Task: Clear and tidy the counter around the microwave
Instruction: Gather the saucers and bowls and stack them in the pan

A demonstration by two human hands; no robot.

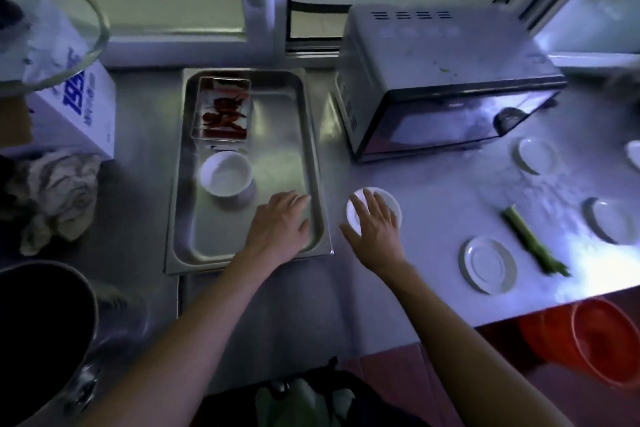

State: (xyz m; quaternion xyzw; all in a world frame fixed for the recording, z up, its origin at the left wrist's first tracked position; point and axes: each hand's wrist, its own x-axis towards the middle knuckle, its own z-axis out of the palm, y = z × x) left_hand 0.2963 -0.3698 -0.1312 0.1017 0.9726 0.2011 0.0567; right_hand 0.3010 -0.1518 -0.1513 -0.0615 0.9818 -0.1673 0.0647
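Note:
A steel tray (313,149) lies on the counter left of the microwave (436,80). Inside it are a white bowl (225,174) and a small dish of red chillies (223,109). My left hand (280,222) rests flat on the tray's near right corner, fingers apart, holding nothing. My right hand (375,222) lies spread over a small white dish (393,203) on the counter just right of the tray; its fingers do not visibly grip it. Three more white saucers (488,263) (538,154) (609,220) and a green vegetable stalk (533,241) lie to the right.
A crumpled cloth (52,194), a white box with blue print (86,104) and a glass bowl (52,28) are at the left. A dark pot (41,333) stands near left. A red basin (602,340) sits below the counter edge at right.

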